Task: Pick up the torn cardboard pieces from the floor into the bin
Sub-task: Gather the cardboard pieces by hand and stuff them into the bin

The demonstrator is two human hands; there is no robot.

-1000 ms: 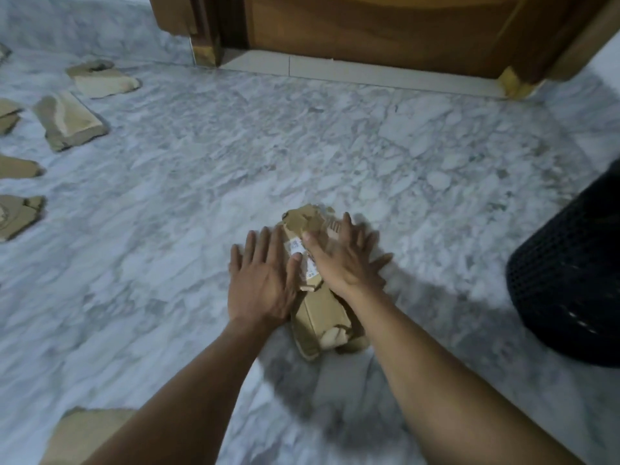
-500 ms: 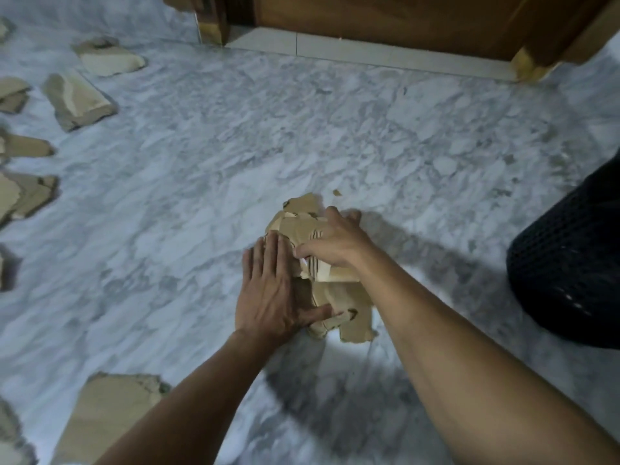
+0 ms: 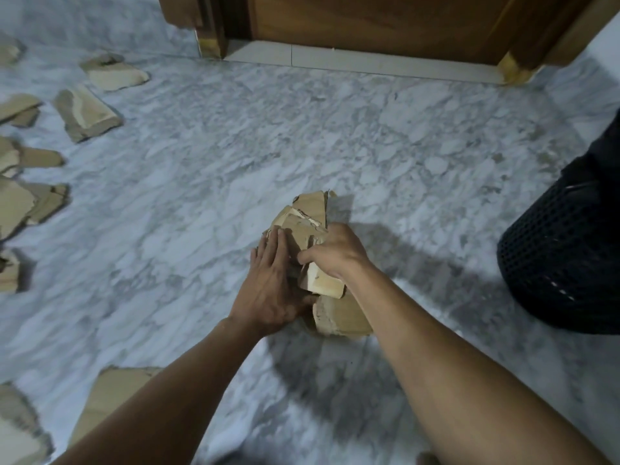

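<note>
Gathering looks to be the step in hand. In the head view, a cardboard stack [image 3: 312, 226] of torn pieces stands on edge on the marble floor [image 3: 218, 156], in the middle of the scene, squeezed between both hands.

The left hand [image 3: 271, 290] lies flat against the stack's left face, fingers straight and together. Its thumb reaches toward the near lower edge, so it presses rather than clasps. The right hand [image 3: 335, 253] comes over the top from the right, its fingers curled round the upper pieces and its thumb pinching a pale torn piece on the near side. I cannot tell whether the lowest piece rests on the floor or sits just above it.

The bin [image 3: 553, 263], dark and meshed, stands at the right edge, well apart from the stack. Only part of its wall shows, and its mouth is out of view. Loose pieces [image 3: 87, 112] lie along the left edge from far to near, and a larger one is at the near left, partly hidden by the left forearm. A wooden door [image 3: 369, 21] closes the far side.

Judging by this, the task is early, with one bundle collected and many pieces not yet picked up. The next move calls for lifting the stack with both palms squeezing inward so the inner pieces do not slip out. It then needs to travel right, clear the bin's rim, and be let go only once it is over the opening.
</note>
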